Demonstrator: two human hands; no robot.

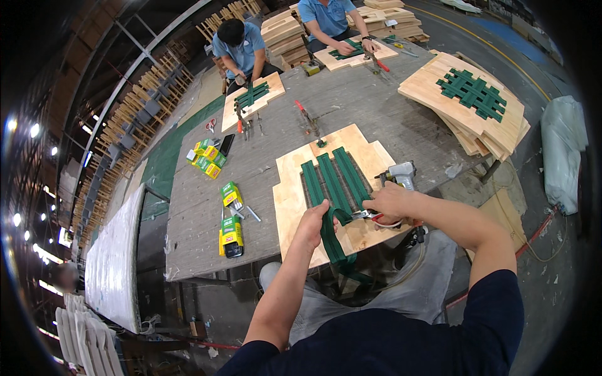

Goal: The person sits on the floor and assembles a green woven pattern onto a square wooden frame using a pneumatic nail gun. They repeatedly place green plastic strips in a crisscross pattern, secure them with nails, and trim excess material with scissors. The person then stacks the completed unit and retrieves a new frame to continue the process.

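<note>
My left hand [311,224] is closed round a green webbing strap [333,241], whose loose end hangs over the near edge of a wooden seat panel [290,173]. Three green strips [327,174] run side by side across the square opening in that panel. My right hand [390,202] grips red-handled pliers [360,214], their metal jaws close to the strap at the opening's near edge. Just beyond this hand lies a silver pneumatic staple gun [402,174]. How the jaws meet the strap is too small to tell.
Yellow-green staple boxes [231,230] and a phone [226,145] lie on the grey table [195,236] at left. Red-handled tools [303,111] lie farther in. Finished woven panels [471,94] are stacked at right. Two co-workers [241,47] sit across with similar panels.
</note>
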